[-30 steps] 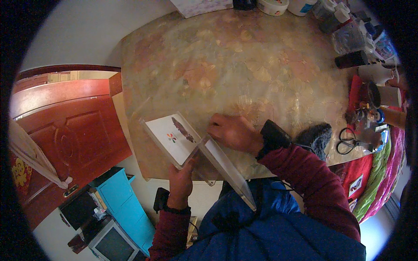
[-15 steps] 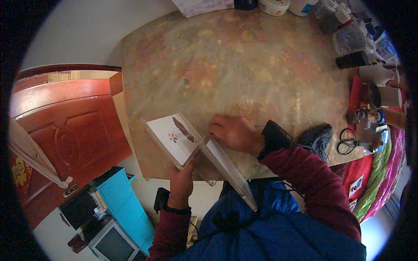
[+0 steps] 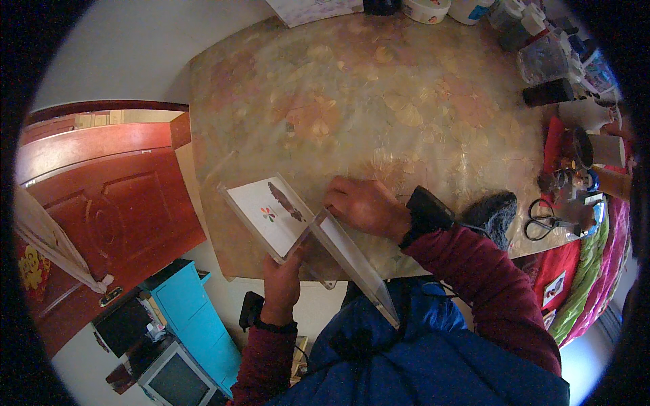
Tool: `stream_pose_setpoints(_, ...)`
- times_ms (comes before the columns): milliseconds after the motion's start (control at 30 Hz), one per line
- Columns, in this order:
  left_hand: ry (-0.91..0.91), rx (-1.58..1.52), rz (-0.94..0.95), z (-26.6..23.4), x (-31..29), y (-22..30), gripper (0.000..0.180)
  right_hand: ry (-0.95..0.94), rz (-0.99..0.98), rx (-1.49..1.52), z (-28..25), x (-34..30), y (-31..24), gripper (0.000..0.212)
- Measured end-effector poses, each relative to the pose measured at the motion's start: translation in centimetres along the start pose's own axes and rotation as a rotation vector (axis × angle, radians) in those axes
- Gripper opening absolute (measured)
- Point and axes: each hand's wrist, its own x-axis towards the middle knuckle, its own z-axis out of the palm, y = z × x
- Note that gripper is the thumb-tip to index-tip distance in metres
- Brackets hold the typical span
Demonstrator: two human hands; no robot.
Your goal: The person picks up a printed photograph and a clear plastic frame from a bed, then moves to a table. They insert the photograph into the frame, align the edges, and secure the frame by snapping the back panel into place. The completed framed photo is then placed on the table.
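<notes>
A clear plastic case [image 3: 359,271] stands unfolded at the table's near edge, its two flat panels meeting at an angle. Its left panel carries a white card [image 3: 261,216] with a small coloured petal mark and a dark feather-like shape. My left hand [image 3: 281,284] grips the case from below, near where the panels meet. Just beyond the top corner of the right panel is my right hand [image 3: 362,206], low over the table with fingers curled in. Whether those fingers pinch anything is hidden.
A patterned table [image 3: 379,101] spreads out ahead. To the right are a dark fuzzy item [image 3: 493,215], scissors [image 3: 539,220] and a black cylinder [image 3: 547,93]. Several tubs and bottles line the far right edge. A red door [image 3: 115,210] and a blue cabinet [image 3: 193,318] stand left.
</notes>
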Motion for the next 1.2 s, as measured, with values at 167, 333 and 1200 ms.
stream_pose_setpoints(167,-0.006,0.028,0.041,-0.04,-0.06,-0.03,0.038,-0.003,0.003,-0.023,0.13,-0.04,0.07,0.01)
stream_pose_setpoints(333,0.017,0.034,0.014,-0.27,0.12,-0.33,0.036,0.0,0.009,-0.008,0.09,-0.13,0.01,0.01)
stream_pose_setpoints(1200,-0.007,0.045,-0.025,0.18,-0.02,0.34,0.038,-0.033,0.009,-0.064,0.2,0.1,0.14,0.007)
